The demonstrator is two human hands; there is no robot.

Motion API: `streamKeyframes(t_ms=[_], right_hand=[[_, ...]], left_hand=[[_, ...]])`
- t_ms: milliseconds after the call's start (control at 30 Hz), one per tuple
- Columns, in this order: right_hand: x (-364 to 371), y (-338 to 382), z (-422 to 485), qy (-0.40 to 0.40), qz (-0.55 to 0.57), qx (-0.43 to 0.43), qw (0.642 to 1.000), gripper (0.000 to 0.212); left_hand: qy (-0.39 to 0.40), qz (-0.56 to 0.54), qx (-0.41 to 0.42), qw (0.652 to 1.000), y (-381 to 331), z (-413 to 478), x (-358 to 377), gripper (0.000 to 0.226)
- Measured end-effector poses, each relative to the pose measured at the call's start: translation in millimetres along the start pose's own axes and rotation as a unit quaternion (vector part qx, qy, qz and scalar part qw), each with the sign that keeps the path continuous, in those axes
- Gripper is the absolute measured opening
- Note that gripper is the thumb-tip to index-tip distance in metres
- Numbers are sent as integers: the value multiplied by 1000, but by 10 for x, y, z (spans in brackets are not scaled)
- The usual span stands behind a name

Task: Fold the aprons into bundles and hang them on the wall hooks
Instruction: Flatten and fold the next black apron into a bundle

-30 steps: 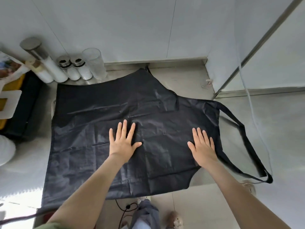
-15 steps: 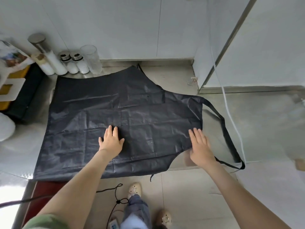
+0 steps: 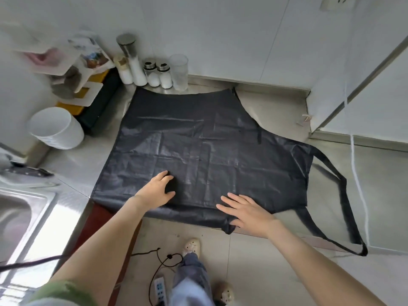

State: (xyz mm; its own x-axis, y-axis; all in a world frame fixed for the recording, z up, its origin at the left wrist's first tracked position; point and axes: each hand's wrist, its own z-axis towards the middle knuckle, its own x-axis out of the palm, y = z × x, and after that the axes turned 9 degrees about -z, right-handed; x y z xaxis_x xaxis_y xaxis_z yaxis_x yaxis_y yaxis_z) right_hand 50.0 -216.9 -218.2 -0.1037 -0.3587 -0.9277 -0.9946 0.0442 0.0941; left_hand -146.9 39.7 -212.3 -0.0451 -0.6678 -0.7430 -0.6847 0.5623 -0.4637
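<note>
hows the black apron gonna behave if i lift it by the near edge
Probably floppy: the black apron lies flat with creases and its near edge droops over the counter. Likely light and slick, given its thin sheen. Its strap loop would probably dangle.

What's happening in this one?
A person has a black apron spread flat on a counter. The left hand and the right hand both rest on the cloth near its front edge, the right one with straight fingers. No fold has been made yet, and the neck strap trails off to the right. No wall hooks are in view.
</note>
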Motion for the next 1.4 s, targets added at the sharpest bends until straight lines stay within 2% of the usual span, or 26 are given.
streamKeyframes(t_ms=[67,100,200,300,400,500,533,600,667,700,767,800,900,1067,1133,1167,1233,1333,1400], right_hand=[[5,-22,54,-60,-2,15,998,46],[-45,-15,83,-49,65,49,995,46],[-283,-50,148,-20,234,175,956,34],[-480,-128,252,-53,308,247,917,33],[-650,-160,312,-92,369,282,881,38],[-779,-196,354,-122,378,290,871,34],[-808,-204,362,-130,381,291,868,33],[-851,-208,368,-145,374,300,865,35],[-834,-241,392,-153,311,325,880,28],[-822,-243,399,-157,246,352,889,20],[-799,-206,403,-183,135,376,898,19],[-796,-158,405,-205,105,360,904,20],[-841,86,425,-221,132,291,921,26],[-688,322,474,-112,205,129,964,50],[-564,265,521,-64,181,111,975,68],[-513,214,558,-42,151,108,982,76],[-445,142,606,-17,94,117,989,82],[-392,42,648,-35,65,177,981,70],[-381,-30,649,-58,33,204,977,60]], left_hand=[[6,-15,13,1000,88,-83,-16,69],[5,-29,12,1000,113,-139,-30,77],[-16,-55,50,997,118,-243,-67,117],[-44,8,137,990,69,-323,-59,124],[-93,174,200,960,67,-367,57,119],[-170,248,145,943,102,-364,100,107],[-203,248,124,939,107,-360,82,97],[-247,245,87,933,130,-346,9,61],[-249,234,41,939,145,-329,-75,27],[-251,223,29,941,152,-318,-104,20],[-249,186,24,950,146,-287,-154,17],[-238,172,16,956,122,-267,-176,18],[-217,149,-41,964,31,-180,-237,30],[-307,139,-88,938,-140,-111,-309,32],[-300,104,-76,945,-167,-47,-292,21],[-272,84,-75,956,-179,-4,-269,19],[-217,69,-40,973,-163,10,-194,33],[-117,190,13,975,-32,-3,-25,81],[-108,218,23,970,107,-3,51,94]])
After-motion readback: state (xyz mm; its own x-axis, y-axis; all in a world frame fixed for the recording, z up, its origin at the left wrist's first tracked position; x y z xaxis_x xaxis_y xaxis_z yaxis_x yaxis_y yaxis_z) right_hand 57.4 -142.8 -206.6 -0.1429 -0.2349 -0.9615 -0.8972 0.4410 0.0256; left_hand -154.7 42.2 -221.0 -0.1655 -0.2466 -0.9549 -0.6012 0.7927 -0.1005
